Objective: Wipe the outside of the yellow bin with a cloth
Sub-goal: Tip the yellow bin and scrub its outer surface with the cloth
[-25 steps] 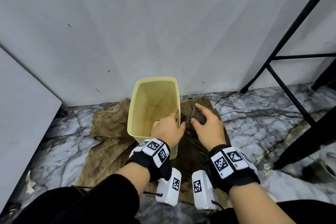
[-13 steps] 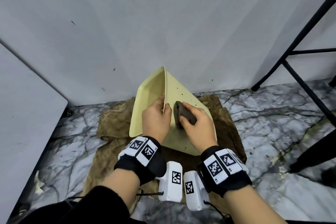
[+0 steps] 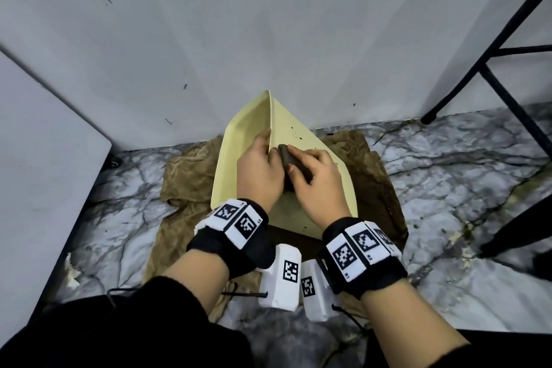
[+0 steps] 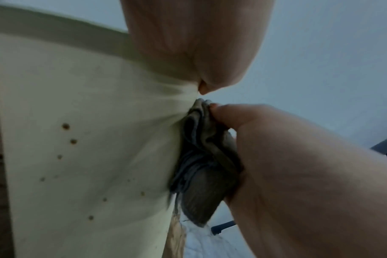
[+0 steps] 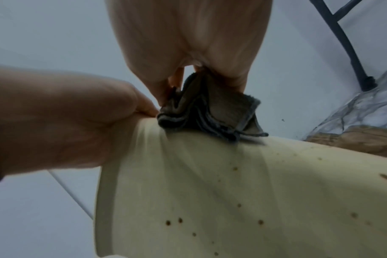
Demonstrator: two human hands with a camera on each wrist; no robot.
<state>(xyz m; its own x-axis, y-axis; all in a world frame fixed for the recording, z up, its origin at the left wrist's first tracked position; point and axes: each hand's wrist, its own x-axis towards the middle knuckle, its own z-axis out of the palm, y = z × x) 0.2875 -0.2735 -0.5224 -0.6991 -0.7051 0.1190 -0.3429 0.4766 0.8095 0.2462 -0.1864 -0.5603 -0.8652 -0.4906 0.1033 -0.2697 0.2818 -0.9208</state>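
Bin judged light, stiff, smooth plastic, tilted: left hand gripped its rim for purchase, right hand clutched soft folded cloth against spotted side.

The bin was pale yellow flecked with small brown spots, the cloth dark grey-brown, the rag beneath it tan, the floor grey-veined white marble, and the wristbands black with black-and-white square-patterned tags.
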